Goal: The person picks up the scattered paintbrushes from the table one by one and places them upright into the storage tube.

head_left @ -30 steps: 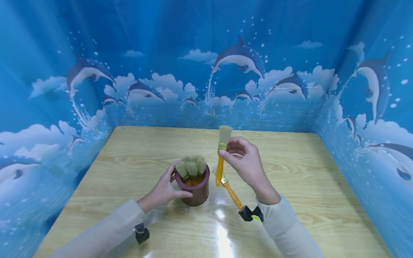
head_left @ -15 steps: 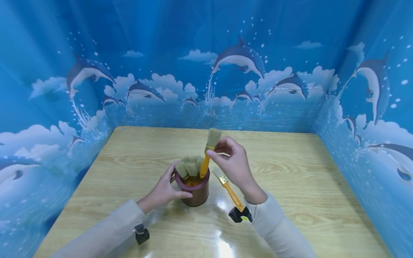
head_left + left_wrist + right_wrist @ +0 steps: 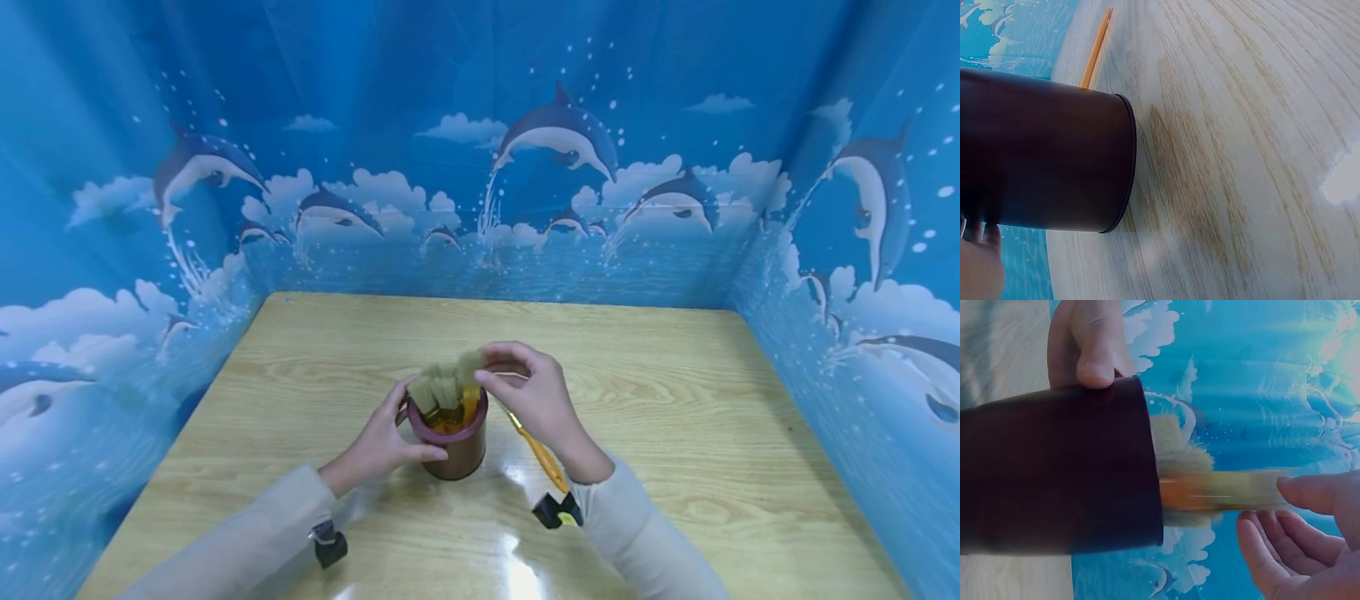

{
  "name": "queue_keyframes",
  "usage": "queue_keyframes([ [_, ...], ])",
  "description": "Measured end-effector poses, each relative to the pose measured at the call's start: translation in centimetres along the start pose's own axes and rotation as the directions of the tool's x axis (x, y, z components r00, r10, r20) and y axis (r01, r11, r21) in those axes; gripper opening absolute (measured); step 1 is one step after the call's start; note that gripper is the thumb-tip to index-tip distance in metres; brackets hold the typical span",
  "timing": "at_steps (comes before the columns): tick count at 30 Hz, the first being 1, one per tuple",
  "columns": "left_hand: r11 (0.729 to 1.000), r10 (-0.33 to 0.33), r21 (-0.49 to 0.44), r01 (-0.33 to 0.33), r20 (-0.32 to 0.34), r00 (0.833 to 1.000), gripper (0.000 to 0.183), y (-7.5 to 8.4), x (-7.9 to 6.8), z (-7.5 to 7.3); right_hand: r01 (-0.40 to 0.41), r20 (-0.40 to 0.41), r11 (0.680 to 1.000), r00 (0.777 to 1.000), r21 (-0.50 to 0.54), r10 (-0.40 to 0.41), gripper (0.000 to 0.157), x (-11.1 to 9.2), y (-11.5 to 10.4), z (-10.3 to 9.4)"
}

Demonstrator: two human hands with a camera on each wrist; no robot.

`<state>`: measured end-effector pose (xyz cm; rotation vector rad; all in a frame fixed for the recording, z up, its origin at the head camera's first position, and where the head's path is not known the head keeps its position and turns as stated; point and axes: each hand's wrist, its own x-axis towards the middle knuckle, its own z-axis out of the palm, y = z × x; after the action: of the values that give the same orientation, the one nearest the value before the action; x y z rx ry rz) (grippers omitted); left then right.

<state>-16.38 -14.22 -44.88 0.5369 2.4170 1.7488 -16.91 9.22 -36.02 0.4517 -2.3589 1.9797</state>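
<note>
In the head view my left hand [image 3: 385,442] grips the side of a brown cylindrical cup [image 3: 462,454], thumb near the rim, fingers behind. Several paintbrushes [image 3: 435,390] stand in it, bristles up. At the rim's right side, one paintbrush [image 3: 1222,490] has its orange handle down inside the cup and looks blurred by motion. My right hand [image 3: 536,396] is beside its bristles. In the right wrist view, thumb and fingers [image 3: 1310,487] lie loosely about the bristle end, while the hand itself looks sharp. The cup's inside is mostly hidden.
Another paintbrush [image 3: 546,461] with an orange handle lies on the wooden table [image 3: 675,400] right of the cup, its bristles hidden behind my right hand. A blue dolphin-print curtain [image 3: 420,125] surrounds the table's back and sides.
My right hand has moved left and down, bringing the paintbrush from beside the cup down into it, among the others. The left hand and cup have stayed put.
</note>
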Motion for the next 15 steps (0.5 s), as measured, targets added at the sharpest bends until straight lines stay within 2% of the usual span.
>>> queue_keyframes([
  [6,1.000,-0.013,0.007,0.013,0.000,1.000,0.107,0.1,0.0,0.0,-0.035,-0.008,0.999,0.999,0.000,0.035,0.035,-0.2,1.2,-1.2],
  [15,0.999,-0.038,0.011,0.038,0.004,0.999,0.109,0.0,0.0,0.0,-0.183,-0.055,0.978,0.982,-0.100,0.178,0.033,-0.5,4.8,-3.1],
])
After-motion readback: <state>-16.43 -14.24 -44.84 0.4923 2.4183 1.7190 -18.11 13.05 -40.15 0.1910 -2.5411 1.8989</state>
